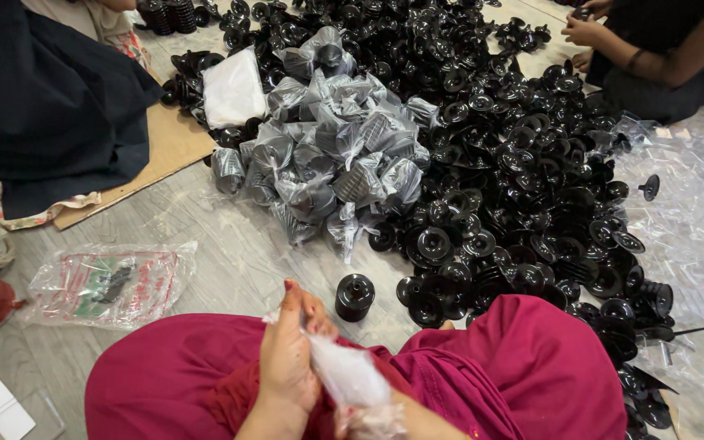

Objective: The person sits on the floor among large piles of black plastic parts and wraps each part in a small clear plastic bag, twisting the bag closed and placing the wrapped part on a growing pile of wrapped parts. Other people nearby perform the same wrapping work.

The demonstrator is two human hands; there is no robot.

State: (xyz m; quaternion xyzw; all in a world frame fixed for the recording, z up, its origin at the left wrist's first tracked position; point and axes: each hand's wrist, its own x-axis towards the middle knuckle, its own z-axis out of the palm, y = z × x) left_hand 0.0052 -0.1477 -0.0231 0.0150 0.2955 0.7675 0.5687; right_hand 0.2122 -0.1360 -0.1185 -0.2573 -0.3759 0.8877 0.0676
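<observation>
Two hands over the magenta lap: left hand [288, 358] clamped on clear plastic bag [350, 376], right hand [368, 420] mostly hidden, grip can't tell; bagging step, next needs bag mouth opened w/ black cap [354, 296] nearby.

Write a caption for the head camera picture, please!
Both hands, left hand uppermost, grip a clear plastic bag over a magenta lap, beside heaps of black plastic parts.

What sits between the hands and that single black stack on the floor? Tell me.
Nothing visible does. The left hand and right hand grip a clear plastic bag over the lap; bare grey floor lies between them and the black stack.
</observation>
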